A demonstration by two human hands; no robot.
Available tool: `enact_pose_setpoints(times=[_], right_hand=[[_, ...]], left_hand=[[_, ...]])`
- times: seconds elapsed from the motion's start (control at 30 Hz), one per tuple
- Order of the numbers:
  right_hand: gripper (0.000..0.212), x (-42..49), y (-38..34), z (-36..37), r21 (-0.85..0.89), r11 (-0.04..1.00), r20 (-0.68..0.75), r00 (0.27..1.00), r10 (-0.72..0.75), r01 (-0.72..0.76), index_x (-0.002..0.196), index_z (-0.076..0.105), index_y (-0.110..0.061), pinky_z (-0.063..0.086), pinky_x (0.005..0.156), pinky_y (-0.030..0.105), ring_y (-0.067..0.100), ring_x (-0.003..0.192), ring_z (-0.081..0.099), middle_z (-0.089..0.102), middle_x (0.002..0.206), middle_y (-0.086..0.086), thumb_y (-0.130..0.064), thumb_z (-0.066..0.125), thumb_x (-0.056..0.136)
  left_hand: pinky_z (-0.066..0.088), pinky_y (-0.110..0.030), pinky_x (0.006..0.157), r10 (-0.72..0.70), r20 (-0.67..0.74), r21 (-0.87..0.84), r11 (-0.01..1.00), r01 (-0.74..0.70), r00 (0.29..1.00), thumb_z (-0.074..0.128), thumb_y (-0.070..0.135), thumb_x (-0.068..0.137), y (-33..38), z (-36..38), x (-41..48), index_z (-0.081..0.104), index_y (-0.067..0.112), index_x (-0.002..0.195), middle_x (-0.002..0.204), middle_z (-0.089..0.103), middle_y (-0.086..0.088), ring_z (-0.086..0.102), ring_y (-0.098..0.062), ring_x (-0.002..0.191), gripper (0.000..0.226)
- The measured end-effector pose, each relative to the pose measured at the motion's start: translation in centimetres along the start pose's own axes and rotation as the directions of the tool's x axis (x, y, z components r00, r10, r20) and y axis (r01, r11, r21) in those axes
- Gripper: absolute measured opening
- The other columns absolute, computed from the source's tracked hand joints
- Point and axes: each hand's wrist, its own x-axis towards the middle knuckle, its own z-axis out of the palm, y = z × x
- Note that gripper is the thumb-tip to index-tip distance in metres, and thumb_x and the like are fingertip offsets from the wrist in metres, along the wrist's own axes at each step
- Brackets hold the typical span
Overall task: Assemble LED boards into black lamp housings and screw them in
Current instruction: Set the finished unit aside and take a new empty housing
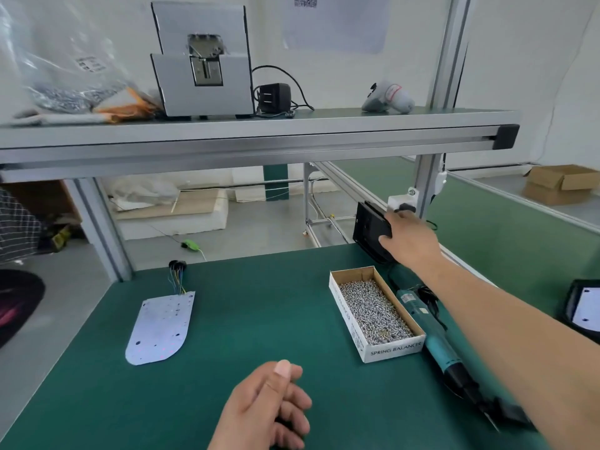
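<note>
A white LED board (160, 326) with coloured wires and a black plug at its far end lies flat on the green mat at the left. At the table's far right edge my right hand (409, 240) grips a black lamp housing (370, 228), which stands tilted on its edge. My left hand (272, 407) hovers low at the near middle with its fingers curled and nothing visible in it. An open cardboard box of silver screws (373, 311) sits right of centre. A teal electric screwdriver (438, 339) lies beside the box, under my right forearm.
A shelf above carries a grey screw feeder (203, 60), a black adapter (274, 97), plastic bags and a grey tool. Another black housing with a white board (584, 308) shows at the right edge. An aluminium post (428, 183) stands behind the held housing.
</note>
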Motion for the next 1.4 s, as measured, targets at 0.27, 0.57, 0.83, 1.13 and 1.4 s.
enact_pose_setpoints(times=[0.27, 0.57, 0.83, 1.13, 1.4], right_hand=[[0.014, -0.2, 0.4, 0.3, -0.140, 0.990, -0.049, 0.999, -0.021, 0.013, 0.104, 0.061, -0.009, 0.042, 0.055, 0.031, 0.032, 0.071, 0.057, 0.054, 0.080, 0.006, -0.013, 0.050, 0.097], [0.025, 0.4, 1.1, -0.2, -0.071, 0.996, -0.176, 0.983, -0.057, 0.045, 0.100, 0.079, -0.009, 0.050, 0.060, 0.033, 0.037, 0.099, 0.057, 0.065, 0.107, 0.015, -0.014, 0.055, 0.095], [0.027, 0.1, 1.2, -0.8, 0.143, 0.988, -0.271, 0.962, -0.019, 0.060, 0.110, 0.077, -0.010, 0.051, 0.062, 0.036, 0.038, 0.070, 0.061, 0.063, 0.110, 0.017, -0.012, 0.051, 0.101], [0.025, -2.6, 0.7, -1.2, 0.532, 0.844, -0.229, 0.948, 0.222, -0.069, 0.109, 0.077, -0.014, 0.043, 0.073, 0.033, 0.029, 0.083, 0.062, 0.063, 0.097, 0.003, -0.019, 0.054, 0.101], [0.035, -11.8, -5.1, -4.3, 0.834, 0.532, 0.111, 0.989, 0.099, -0.147, 0.122, 0.059, -0.039, 0.059, 0.062, 0.044, 0.027, 0.052, 0.072, 0.070, 0.097, -0.003, -0.016, 0.057, 0.096]], left_hand=[[0.053, -0.034, 0.054, 0.002, 0.009, 0.074, 0.997, -0.003, 1.000, 0.073, 0.066, 0.066, -0.1, -0.2, 0.1, 0.077, 0.025, 0.089, 0.086, 0.075, -0.019, 0.066, -0.034, 0.063, 0.048], [0.055, -0.035, 0.054, 0.000, 0.015, 0.071, 0.997, -0.001, 1.000, 0.070, 0.036, 0.082, 0.0, -0.1, -0.2, 0.076, 0.014, 0.102, 0.087, 0.075, -0.020, 0.068, -0.032, 0.063, 0.030], [0.057, -0.038, 0.056, -0.006, 0.024, 0.085, 0.996, 0.004, 1.000, 0.068, 0.035, 0.083, -0.2, -0.3, 0.1, 0.077, 0.024, 0.095, 0.086, 0.075, -0.018, 0.068, -0.032, 0.063, 0.019], [0.057, -0.037, 0.057, 0.009, 0.021, 0.055, 0.998, -0.010, 1.000, 0.067, 0.039, 0.084, -0.1, -0.1, 0.0, 0.078, 0.029, 0.091, 0.086, 0.075, -0.016, 0.067, -0.031, 0.063, 0.015], [0.059, -0.044, 0.060, 0.139, -0.057, 0.052, 0.989, -0.136, 0.989, 0.070, 0.053, 0.078, -0.8, -0.3, 0.0, 0.078, 0.038, 0.101, 0.094, 0.076, -0.007, 0.071, -0.024, 0.072, 0.028]])
